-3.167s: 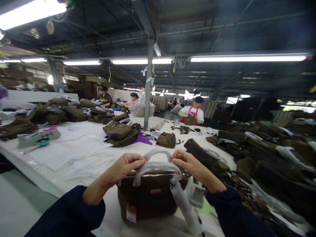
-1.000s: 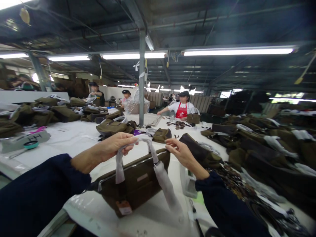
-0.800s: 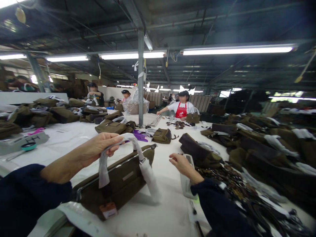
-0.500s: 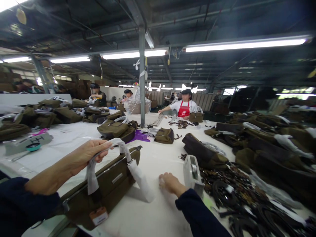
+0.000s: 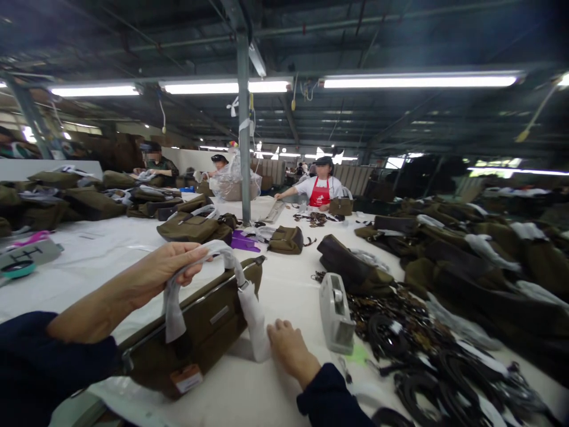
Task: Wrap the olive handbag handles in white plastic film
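Right hand [image 5: 288, 350] dropped flat, grip apart; left hand [image 5: 166, 270] clamps bag handle [image 5: 200, 256], fingertips hidden

The left hand [image 5: 166, 270] wraps the padded handle [image 5: 208, 256], so its fingers' tips vanish behind the white wrap. The brown bag [image 5: 200, 326] hides its lower left corner under the dark sleeve [image 5: 48, 367], and its tag [image 5: 186, 378] is too small to read. The right hand [image 5: 288, 350] lies palm down on the counter [image 5: 284, 284], palm unseen, its sleeve cut by the bottom edge. The straps [image 5: 427, 362] blur into a dark tangle at the right.
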Tool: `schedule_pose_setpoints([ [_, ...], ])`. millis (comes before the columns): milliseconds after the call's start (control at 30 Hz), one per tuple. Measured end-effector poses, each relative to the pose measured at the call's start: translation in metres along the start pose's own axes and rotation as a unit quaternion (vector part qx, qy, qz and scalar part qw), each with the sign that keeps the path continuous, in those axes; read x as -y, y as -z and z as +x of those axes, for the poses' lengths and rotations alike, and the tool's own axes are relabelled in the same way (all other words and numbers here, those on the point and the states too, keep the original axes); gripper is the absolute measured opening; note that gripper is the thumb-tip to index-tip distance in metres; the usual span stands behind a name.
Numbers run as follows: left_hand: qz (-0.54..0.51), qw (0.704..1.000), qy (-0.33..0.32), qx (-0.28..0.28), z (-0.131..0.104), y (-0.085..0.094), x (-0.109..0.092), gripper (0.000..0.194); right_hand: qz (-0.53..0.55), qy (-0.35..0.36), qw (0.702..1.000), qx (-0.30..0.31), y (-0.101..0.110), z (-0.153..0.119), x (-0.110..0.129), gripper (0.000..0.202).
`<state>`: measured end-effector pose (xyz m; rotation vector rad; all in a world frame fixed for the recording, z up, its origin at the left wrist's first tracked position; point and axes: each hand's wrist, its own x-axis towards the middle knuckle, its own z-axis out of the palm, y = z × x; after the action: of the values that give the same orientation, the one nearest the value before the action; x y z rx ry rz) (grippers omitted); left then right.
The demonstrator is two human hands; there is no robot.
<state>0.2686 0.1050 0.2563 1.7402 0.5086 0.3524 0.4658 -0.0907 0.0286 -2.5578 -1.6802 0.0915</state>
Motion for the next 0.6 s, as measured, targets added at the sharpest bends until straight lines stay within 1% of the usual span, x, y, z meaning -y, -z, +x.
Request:
schedule_pose_setpoints([
  [67,0.049,0.999,-0.004,0.01,0.007,-0.004,-0.001,0.037,0.004,0.009,1.0,0.011,0.003,-0.012,0.002,0.026],
  [167,0.101,0.995,-0.013,0.005,0.017,-0.01,0.001,0.04,0.02,0.013,0.999,0.024,0.009,-0.038,0.005,0.024],
  [333,0.147,0.988,-0.046,-0.003,0.026,-0.019,0.008,0.04,0.073,-0.017,0.996,0.052,0.017,-0.089,0.009,0.018],
  [400,0.157,0.986,-0.046,-0.008,0.027,-0.02,0.011,0.041,0.092,-0.021,0.994,0.059,0.014,-0.105,0.009,0.02],
  [500,0.157,0.987,-0.039,-0.009,0.028,-0.021,0.014,0.042,0.114,-0.007,0.99,0.078,0.003,-0.125,0.005,0.027],
  [567,0.159,0.986,-0.038,-0.011,0.028,-0.02,0.015,0.042,0.139,0.005,0.988,0.06,-0.003,-0.138,-0.005,0.036],
  [600,0.161,0.986,-0.037,-0.012,0.027,-0.02,0.015,0.042,0.151,0.009,0.988,0.032,-0.004,-0.145,-0.012,0.04],
])
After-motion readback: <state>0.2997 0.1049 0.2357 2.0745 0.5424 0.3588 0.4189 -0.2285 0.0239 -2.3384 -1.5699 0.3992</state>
